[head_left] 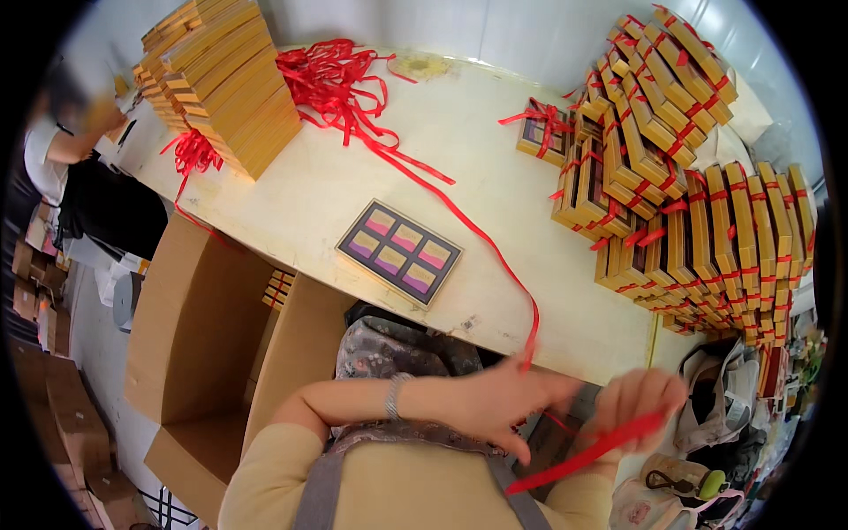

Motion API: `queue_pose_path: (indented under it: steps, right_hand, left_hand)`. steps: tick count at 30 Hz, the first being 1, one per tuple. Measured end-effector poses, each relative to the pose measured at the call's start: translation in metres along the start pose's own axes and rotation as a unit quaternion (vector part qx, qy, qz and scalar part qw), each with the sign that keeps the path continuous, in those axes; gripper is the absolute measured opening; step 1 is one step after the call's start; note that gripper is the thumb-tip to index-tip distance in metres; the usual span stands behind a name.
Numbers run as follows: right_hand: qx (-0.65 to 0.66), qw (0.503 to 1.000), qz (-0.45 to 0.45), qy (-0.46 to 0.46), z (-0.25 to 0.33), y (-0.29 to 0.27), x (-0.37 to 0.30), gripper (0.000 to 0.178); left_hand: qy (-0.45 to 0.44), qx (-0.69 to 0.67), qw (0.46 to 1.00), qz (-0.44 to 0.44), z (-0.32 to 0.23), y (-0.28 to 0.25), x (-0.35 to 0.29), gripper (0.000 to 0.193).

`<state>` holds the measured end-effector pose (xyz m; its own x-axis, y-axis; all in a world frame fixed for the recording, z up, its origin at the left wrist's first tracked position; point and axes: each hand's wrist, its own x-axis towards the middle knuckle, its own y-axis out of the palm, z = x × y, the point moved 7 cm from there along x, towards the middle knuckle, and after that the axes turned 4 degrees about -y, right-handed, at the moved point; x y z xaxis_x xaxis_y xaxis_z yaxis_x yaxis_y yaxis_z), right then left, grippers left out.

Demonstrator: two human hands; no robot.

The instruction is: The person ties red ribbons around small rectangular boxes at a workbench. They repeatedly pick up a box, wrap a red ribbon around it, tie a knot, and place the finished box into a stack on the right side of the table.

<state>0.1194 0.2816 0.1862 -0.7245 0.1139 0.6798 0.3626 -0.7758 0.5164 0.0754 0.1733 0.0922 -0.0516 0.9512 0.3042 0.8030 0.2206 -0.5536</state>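
Note:
My left hand [508,397] and my right hand [638,399] are close together below the table's front edge, both pinching a long red ribbon [468,212]. The ribbon runs from a tangled red heap [331,79] at the back of the white table [291,203], across the top, over the front edge and into my fingers. A loose end sticks out below my right hand. A flat gift box [399,252] with a dark clear lid and several pink and purple bars lies on the table ahead of me, untouched.
Yellow boxes tied with red ribbon are stacked high at the right [707,238]. Untied yellow boxes are piled at the back left [221,79]. An open cardboard carton [199,353] stands at my left. Another person [62,150] is at the far left.

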Motion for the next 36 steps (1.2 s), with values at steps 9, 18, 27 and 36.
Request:
queue_pose_path:
  steps: [9,18,27,36]
  right_hand:
    - [-0.519,0.787,-0.284,-0.175,0.032,-0.107,0.118,0.027]
    - [-0.613,0.767,-0.16,0.098,-0.147,-0.175,0.205,0.025]
    - [-0.531,0.74,0.399,0.108,-0.274,-0.026,0.094,0.037]
    - [-0.393,0.719,0.365,0.442,-0.287,-0.057,0.086,0.028]
  left_hand:
    - [-0.381,-0.378,0.822,-0.191,0.039,-0.047,-0.204,0.025]
    - [-0.446,-0.321,0.804,-0.227,0.095,-0.083,-0.246,0.03]
    - [-0.423,-0.022,0.867,-0.263,0.074,-0.127,-0.19,0.029]
    - [-0.451,-0.153,0.789,-0.389,0.079,-0.147,-0.236,0.042]
